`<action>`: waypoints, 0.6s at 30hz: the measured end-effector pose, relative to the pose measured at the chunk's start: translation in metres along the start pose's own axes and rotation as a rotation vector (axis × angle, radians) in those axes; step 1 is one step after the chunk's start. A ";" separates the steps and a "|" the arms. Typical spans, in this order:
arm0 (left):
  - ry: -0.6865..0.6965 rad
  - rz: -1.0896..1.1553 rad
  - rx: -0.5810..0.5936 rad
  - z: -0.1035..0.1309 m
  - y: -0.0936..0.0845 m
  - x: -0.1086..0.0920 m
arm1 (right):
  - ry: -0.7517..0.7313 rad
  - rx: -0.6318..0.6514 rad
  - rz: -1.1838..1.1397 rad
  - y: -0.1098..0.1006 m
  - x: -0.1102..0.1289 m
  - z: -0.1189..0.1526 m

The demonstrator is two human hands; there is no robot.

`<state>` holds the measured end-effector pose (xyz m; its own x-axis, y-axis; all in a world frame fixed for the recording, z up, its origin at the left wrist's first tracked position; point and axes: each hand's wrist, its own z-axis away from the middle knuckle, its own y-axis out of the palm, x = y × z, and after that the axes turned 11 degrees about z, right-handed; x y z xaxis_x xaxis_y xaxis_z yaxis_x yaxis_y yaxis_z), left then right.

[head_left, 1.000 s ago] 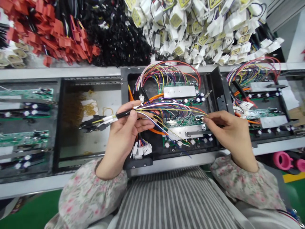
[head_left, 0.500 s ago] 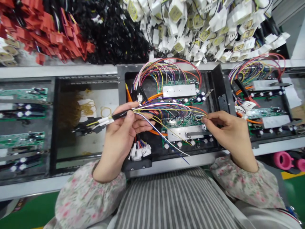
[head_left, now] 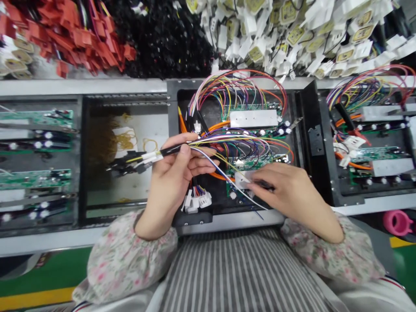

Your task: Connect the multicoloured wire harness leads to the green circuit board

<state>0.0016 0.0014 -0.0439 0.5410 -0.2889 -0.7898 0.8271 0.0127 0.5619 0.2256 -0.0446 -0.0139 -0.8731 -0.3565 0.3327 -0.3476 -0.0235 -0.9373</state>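
My left hand (head_left: 177, 169) is closed around the black sleeve of a wire harness (head_left: 170, 150). Black and white connectors (head_left: 138, 161) stick out to the left of it, and thin coloured wires fan out to the right. My right hand (head_left: 282, 190) pinches at the tip of a loose yellow wire (head_left: 232, 164), over the silver heat sink (head_left: 241, 180) of the lower green circuit board (head_left: 240, 162). A loose white wire (head_left: 240, 190) hangs below the fingertips, its end free. Other wires from the bundle arch to the board's far right end.
Above lies a second board with a heat sink (head_left: 253, 118) in the same black tray (head_left: 191, 219). White connectors (head_left: 196, 201) sit at its left. More boards stand either side. Red (head_left: 81, 37), black (head_left: 162, 39) and white connector (head_left: 260, 52) piles line the back. Rubber bands (head_left: 125, 141) lie left.
My right hand has moved left and down from the board's right end to the loose yellow wire. My left hand keeps hold of the harness. The whole view has shifted slightly.
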 end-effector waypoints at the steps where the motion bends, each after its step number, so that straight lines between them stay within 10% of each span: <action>1: 0.001 0.007 0.006 0.000 0.000 0.000 | -0.004 0.005 -0.019 0.000 0.004 -0.002; 6: 0.003 0.024 0.030 0.001 -0.001 0.002 | 0.229 -0.211 -0.101 0.001 0.010 -0.007; 18: 0.001 0.035 0.049 0.002 -0.005 0.004 | 0.158 -0.137 -0.060 0.019 0.002 -0.012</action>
<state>-0.0004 -0.0018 -0.0498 0.5699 -0.2883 -0.7694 0.7990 -0.0238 0.6008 0.2129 -0.0349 -0.0296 -0.8885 -0.2067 0.4097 -0.4343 0.0910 -0.8961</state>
